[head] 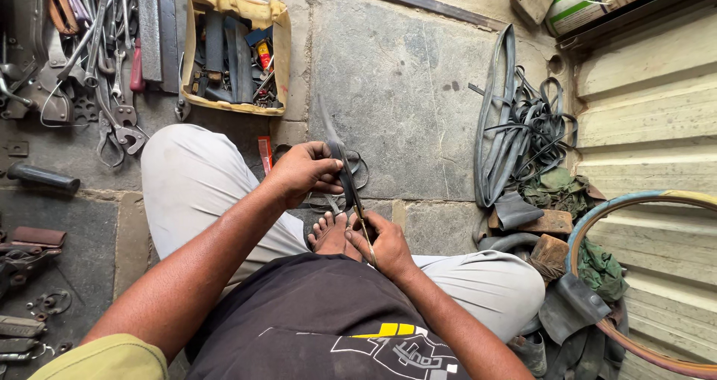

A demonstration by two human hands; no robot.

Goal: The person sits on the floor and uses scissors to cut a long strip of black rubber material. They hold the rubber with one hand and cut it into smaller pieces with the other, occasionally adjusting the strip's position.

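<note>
A strip of black rubber tube (345,172) stands upright above the person's bare foot (328,234), pinched in the left hand (305,172). The right hand (381,242), just below, grips scissors (361,219) closed around the strip's lower part. A yellow tool tray (280,44) sits beyond on the stone floor (403,89).

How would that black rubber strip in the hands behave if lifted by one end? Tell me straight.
The rubber strip would probably flop: it already curves over the left hand. It looks thin, so likely light. The right hand pinches its lower end beside a thin metal tool, suggesting it needs holding taut.
</note>
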